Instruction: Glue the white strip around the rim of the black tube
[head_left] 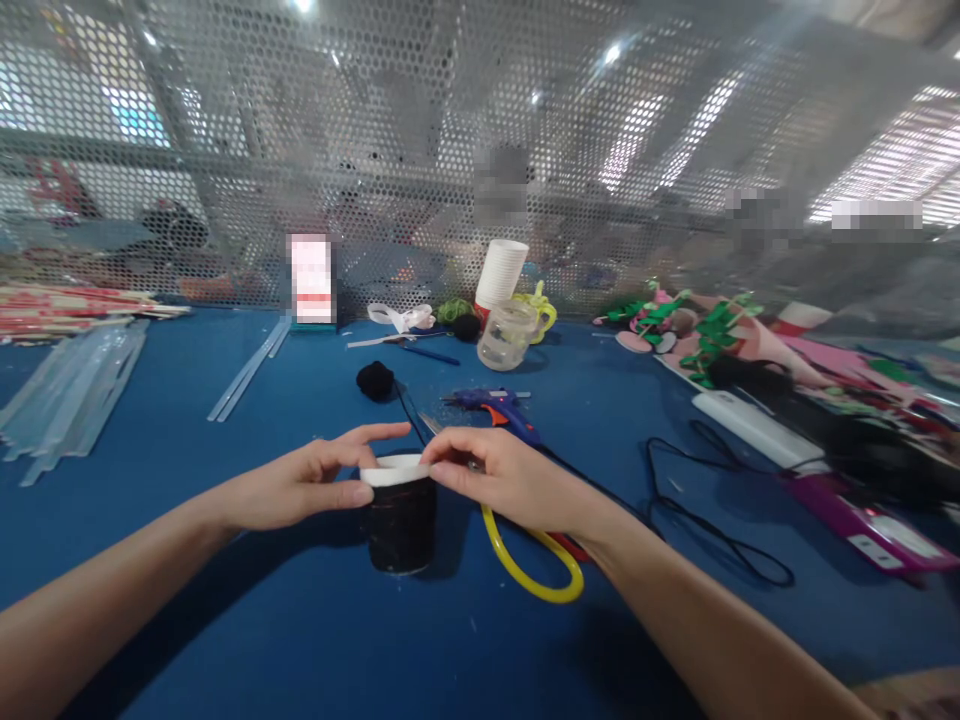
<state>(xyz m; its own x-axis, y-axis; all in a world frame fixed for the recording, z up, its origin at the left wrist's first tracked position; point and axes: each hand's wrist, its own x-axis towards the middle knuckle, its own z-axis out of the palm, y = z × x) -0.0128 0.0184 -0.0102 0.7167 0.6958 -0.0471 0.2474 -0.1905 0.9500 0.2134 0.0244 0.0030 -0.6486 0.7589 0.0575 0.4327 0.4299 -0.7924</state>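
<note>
A small cup wrapped in black yarn, with a white rim, stands upright on the blue table in front of me. My left hand grips its rim from the left, thumb and fingers pinched on the edge. My right hand pinches the rim from the right. Yellow-handled scissors lie on the table under my right wrist. A thin black strand runs from the cup toward a black yarn ball farther back.
A blue glue gun lies behind my hands, its black cord looping to the right. Glue sticks lie at left. White cups, a clear mug and green and pink craft pieces sit by the mesh wall.
</note>
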